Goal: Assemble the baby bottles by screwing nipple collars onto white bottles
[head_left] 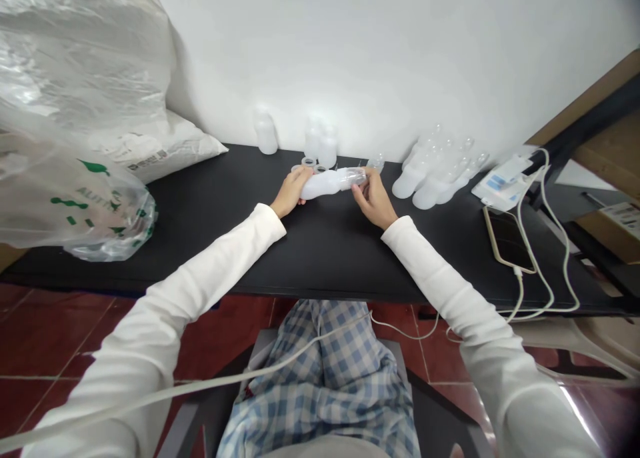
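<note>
My left hand (289, 193) and right hand (373, 198) clasp the bottle (327, 183), fingers (357, 190) closed. A slip could topple the upright bottles (327, 147) behind.

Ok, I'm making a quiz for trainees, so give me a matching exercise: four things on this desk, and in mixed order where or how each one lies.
Things:
1 phone
2 bag
3 nearest bottle
4 bottle row

Places:
a sideways between left hand and right hand
b at the desk's left end
c on their sides, right of the hands
d flat near the desk's right edge

Pairs: 1-d; 2-b; 3-a; 4-c
</note>
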`<move>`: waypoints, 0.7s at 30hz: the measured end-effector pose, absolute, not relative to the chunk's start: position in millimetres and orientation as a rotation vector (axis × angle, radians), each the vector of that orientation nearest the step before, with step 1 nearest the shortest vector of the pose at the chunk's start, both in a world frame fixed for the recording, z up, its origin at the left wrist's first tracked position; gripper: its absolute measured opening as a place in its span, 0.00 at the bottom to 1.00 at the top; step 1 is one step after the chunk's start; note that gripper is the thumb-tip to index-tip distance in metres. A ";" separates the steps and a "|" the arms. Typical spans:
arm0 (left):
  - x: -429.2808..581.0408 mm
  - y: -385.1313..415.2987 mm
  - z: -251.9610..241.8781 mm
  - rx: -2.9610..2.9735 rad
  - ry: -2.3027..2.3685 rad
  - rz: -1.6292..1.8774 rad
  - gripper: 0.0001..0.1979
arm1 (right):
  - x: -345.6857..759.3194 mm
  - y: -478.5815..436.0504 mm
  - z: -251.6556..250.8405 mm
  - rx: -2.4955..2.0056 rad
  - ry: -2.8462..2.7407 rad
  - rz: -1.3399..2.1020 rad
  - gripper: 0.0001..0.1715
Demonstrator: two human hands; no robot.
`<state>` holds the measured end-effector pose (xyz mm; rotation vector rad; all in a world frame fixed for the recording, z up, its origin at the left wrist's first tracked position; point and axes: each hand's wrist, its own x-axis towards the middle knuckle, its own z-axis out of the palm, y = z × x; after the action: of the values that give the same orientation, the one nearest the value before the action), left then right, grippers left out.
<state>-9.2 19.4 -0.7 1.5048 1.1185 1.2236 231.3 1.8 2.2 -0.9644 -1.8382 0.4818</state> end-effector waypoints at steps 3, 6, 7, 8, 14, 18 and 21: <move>-13.0 22.2 1.4 1.484 1.002 1.119 0.27 | 233.6 0.4 3.9 -0.915 -1.935 0.364 0.32; -15.1 19.5 4.8 1.511 0.990 1.050 0.29 | 235.4 1.4 5.1 -0.900 -2.033 0.298 0.27; -15.3 18.0 5.4 1.531 0.998 1.043 0.29 | 236.0 1.8 4.9 -0.907 -2.059 0.293 0.25; -15.4 16.4 5.6 1.563 1.010 1.047 0.29 | 236.5 2.2 4.4 -0.922 -2.078 0.295 0.22; -16.6 7.8 3.5 1.867 1.075 1.089 0.29 | 234.1 -0.3 -0.9 -1.051 -1.984 0.376 0.12; -17.2 3.2 4.6 2.161 1.150 1.168 0.25 | 227.9 -1.6 0.3 -1.044 -1.733 0.483 0.18; -14.1 -0.6 6.1 2.363 1.228 1.200 0.23 | 226.8 1.9 3.4 -1.083 -1.597 0.727 0.26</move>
<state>-14.1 -0.6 6.1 2.3634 1.2283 1.1995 226.8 1.9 3.4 -1.0830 -1.5966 0.7267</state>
